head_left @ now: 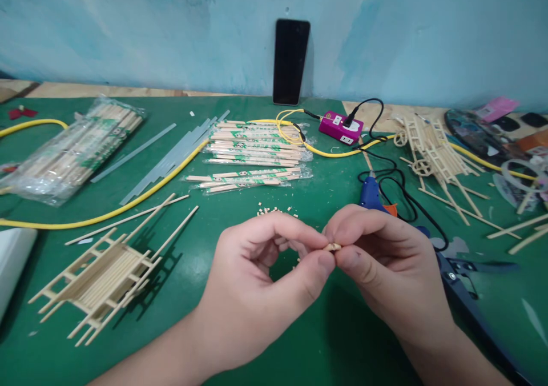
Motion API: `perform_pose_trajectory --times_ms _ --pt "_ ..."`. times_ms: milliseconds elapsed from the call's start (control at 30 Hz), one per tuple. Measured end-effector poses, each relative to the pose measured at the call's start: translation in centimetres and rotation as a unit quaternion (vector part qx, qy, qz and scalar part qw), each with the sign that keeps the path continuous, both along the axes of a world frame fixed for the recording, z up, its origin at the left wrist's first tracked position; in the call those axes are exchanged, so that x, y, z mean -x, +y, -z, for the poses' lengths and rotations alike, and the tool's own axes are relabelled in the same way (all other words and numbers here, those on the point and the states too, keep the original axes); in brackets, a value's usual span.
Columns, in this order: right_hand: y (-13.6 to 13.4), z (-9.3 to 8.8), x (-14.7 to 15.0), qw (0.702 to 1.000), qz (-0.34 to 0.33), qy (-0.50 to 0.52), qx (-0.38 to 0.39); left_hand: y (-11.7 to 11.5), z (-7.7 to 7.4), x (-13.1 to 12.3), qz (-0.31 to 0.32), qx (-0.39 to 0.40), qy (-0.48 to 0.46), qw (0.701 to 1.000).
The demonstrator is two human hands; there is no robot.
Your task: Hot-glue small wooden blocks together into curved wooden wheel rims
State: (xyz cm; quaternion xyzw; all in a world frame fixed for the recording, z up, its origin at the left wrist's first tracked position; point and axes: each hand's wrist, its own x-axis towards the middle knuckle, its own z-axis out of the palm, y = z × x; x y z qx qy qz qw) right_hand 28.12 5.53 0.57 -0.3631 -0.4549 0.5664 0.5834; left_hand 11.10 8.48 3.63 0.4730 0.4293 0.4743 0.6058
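Observation:
Thumb and forefinger of my left hand (265,283) pinch a tiny pale wooden piece (332,248). My right hand (385,266) pinches the same piece from the other side, so the fingertips nearly meet and cover most of it. Behind the hands, small cut wood bits (274,210) lie scattered on the green table (171,352). A little cart frame made of chopsticks (103,283) stands to the left. Partly hidden behind my right hand is a blue glue gun (370,193) with an orange trigger.
Wrapped chopsticks (257,146), clear glue sticks (171,155) and a chopstick pack (81,146) lie farther back. A yellow cable (166,189) crosses the table to a purple power socket (340,127). Cutters (464,294) lie right, below another stick model (440,146). A phone (291,60) leans on the wall.

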Motion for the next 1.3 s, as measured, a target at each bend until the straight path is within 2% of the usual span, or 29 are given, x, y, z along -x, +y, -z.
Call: perform_pose_trajectory --times_ms 200,433,700,1300 --pt "0.0 -0.1 -0.1 1.0 -0.009 0.006 0.001 -0.2 0.0 -0.2 -0.003 0.005 0.007 1.0" --pt "0.2 -0.5 -0.3 1.0 -0.012 -0.018 0.007 -1.1 0.9 1.4 0.051 -0.001 -0.007 0.999" --pt "0.2 -1.0 -0.3 0.998 0.009 -0.061 -0.018 -1.2 0.7 1.4 0.055 0.026 -0.018 0.998" --pt "0.4 -1.2 -0.2 0.996 0.026 -0.077 -0.035 -1.1 0.6 1.5 0.056 0.011 -0.007 0.998"
